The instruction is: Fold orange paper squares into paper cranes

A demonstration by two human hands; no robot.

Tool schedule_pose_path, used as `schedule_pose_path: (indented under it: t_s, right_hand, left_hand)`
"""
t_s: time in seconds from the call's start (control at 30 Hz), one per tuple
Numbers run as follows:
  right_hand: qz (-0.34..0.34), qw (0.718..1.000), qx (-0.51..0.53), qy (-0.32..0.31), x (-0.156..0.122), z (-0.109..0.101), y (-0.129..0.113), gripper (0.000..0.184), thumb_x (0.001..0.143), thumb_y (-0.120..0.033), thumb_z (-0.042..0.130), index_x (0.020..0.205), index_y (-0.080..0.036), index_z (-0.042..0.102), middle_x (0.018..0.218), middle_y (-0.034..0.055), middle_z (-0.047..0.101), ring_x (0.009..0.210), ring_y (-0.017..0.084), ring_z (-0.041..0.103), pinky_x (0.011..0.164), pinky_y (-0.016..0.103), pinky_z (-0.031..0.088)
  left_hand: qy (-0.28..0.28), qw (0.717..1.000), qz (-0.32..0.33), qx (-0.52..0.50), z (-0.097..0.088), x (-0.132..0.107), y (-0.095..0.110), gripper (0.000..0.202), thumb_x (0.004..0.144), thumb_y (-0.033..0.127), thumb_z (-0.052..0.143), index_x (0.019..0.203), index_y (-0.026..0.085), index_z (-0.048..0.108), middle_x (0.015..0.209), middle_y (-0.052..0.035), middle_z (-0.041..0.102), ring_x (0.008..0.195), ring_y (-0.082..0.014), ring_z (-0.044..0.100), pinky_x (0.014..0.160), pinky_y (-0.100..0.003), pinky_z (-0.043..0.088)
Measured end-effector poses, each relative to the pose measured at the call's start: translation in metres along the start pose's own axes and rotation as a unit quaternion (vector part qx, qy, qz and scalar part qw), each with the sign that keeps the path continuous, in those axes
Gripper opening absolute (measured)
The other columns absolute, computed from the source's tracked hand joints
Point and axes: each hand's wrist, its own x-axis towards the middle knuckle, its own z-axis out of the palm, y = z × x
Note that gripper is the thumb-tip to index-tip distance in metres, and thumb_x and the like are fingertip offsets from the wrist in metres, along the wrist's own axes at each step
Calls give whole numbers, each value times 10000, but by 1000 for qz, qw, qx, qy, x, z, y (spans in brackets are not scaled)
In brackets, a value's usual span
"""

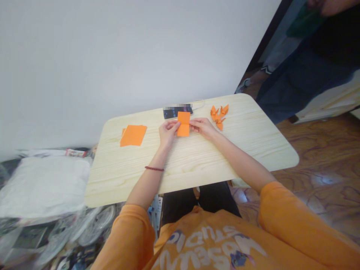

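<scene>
Between my two hands is a narrow orange sheet of paper (183, 124), held up over the middle of the table with a crease across it. My left hand (168, 132) pinches its left edge, thumb in front. At the right edge, the fingertips of my right hand (203, 126) grip it. Off to the left lies a small stack of orange square paper (133, 135), its sheets slightly askew. Several folded orange paper cranes (218, 117) sit in a cluster to the right of my right hand.
Behind the paper, a phone (170, 113) with a white cable (200, 105) lies near the wall. The pale wooden table (123, 172) has rounded corners. A white cushion-like bundle (45, 183) and clutter are at lower left. Another person (306, 71) stands beyond the table at right.
</scene>
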Motion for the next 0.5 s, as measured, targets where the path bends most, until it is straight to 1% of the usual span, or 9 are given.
schedule_pose_path:
  t_s: [0.1, 0.17, 0.3, 0.37, 0.43, 0.5]
  right_hand:
    - [0, 1000, -5, 2, 0, 0, 0, 279, 516, -298, 823, 665, -104, 688, 617, 32, 641, 505, 51, 470, 426, 193, 266]
    - [1, 1000, -7, 0, 0, 1, -2, 272, 523, -294, 812, 662, -99, 685, 584, 20, 614, 489, 47, 448, 414, 194, 235]
    - [-2, 1000, -9, 5, -1, 1, -4, 247, 531, -280, 794, 628, -93, 665, 507, -14, 536, 448, 34, 387, 400, 203, 167]
    - [2, 1000, -7, 7, -1, 1, -4, 237, 529, -266, 792, 628, -95, 662, 525, -11, 546, 448, 30, 375, 399, 207, 154]
    - [9, 1000, -5, 5, -1, 0, -4, 249, 517, -266, 797, 644, -95, 669, 515, -17, 540, 436, 25, 358, 398, 206, 142]
    - [10, 1000, -3, 11, 0, 0, -3, 264, 493, -269, 809, 633, -95, 667, 519, -12, 553, 427, 22, 356, 397, 203, 139]
  left_hand:
    - [-11, 1000, 10, -23, 1, -2, 2, 384, 559, 338, 816, 736, 192, 508, 597, 9, 667, 574, -131, 638, 565, -214, 472]
    - [-22, 999, 9, -34, 1, -3, 3, 411, 553, 349, 818, 742, 203, 483, 601, 7, 674, 581, -144, 646, 562, -222, 479]
    - [-41, 999, -2, -12, 1, -4, 4, 379, 575, 358, 805, 834, 179, 594, 657, -17, 695, 614, -149, 656, 591, -237, 494]
    - [-44, 999, 2, 1, 0, -3, 3, 355, 597, 359, 789, 847, 173, 618, 675, -22, 700, 622, -146, 655, 592, -237, 493]
    - [-39, 999, 22, 14, 0, -3, 2, 304, 621, 349, 770, 815, 178, 611, 663, -14, 694, 618, -140, 648, 585, -232, 488]
    - [-32, 997, 54, 33, 0, -2, 0, 256, 643, 329, 754, 787, 179, 605, 665, -12, 690, 633, -135, 648, 608, -234, 493]
